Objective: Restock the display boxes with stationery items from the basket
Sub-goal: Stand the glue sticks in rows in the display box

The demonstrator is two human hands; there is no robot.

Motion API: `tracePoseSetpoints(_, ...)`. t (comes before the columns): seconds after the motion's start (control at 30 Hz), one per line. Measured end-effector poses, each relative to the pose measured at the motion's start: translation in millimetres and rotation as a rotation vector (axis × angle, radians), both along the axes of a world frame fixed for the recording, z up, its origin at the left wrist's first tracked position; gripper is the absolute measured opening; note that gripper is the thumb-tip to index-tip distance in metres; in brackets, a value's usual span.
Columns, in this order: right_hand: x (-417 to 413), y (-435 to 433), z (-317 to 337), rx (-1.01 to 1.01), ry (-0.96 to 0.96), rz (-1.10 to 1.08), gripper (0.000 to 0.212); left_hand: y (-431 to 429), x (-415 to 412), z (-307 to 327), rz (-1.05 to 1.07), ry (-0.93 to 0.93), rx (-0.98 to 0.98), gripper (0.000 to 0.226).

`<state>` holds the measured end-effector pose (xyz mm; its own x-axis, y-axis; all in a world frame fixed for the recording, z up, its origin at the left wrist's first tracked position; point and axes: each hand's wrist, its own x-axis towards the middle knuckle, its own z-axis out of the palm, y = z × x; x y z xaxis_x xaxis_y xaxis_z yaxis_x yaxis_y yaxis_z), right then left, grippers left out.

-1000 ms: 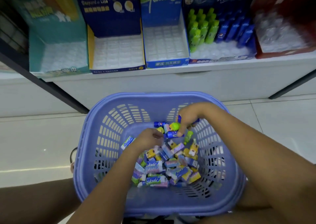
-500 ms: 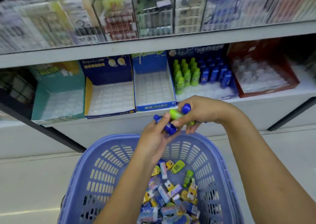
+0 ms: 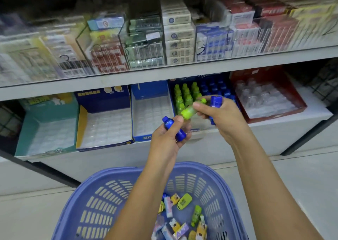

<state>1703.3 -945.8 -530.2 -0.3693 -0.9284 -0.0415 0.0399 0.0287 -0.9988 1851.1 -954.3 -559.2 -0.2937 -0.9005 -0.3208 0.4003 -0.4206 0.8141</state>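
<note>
Left hand (image 3: 167,139), right hand (image 3: 224,119) hold bottles (image 3: 173,128) before bottle box (image 3: 193,77); basket (image 3: 117,173) below.

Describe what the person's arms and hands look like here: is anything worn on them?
The left hand and right hand are bare: no gloves, and no rings on the fingers that show. Neither wrist carries a watch or bracelet. The left forearm and right forearm are uncovered down to the frame edge, with no sleeve in view.
</note>
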Motion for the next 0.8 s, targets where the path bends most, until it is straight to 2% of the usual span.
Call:
tracePoseSetpoints(0.1, -14, -12, -9, -0.034, 0.459, -0.188, 0.027, 0, 1, -7, 0.005, -0.015, 0.070, 0.014)
tracePoseSetpoints(0.27, -11, -35, -29, -0.091, 0.726, -0.104, 0.029, -3, 11, -18, -0.005, -0.049, 0.090, 0.012)
tracePoseSetpoints(0.43, -8, -47, -46, -0.013, 0.835, -0.031, 0.033, -7, 17, -21, -0.039, -0.089, 0.064, 0.009)
tracePoseSetpoints(0.7, -5, -50, -46, 0.093, 0.692, -0.058, 0.033, -5, 17, -15, -0.126, -0.135, 0.035, 0.009)
tracePoseSetpoints(0.8, -2, -41, -39, 0.022, 0.692, -0.125, 0.034, -4, 18, -8, -0.118, -0.139, -0.001, 0.007)
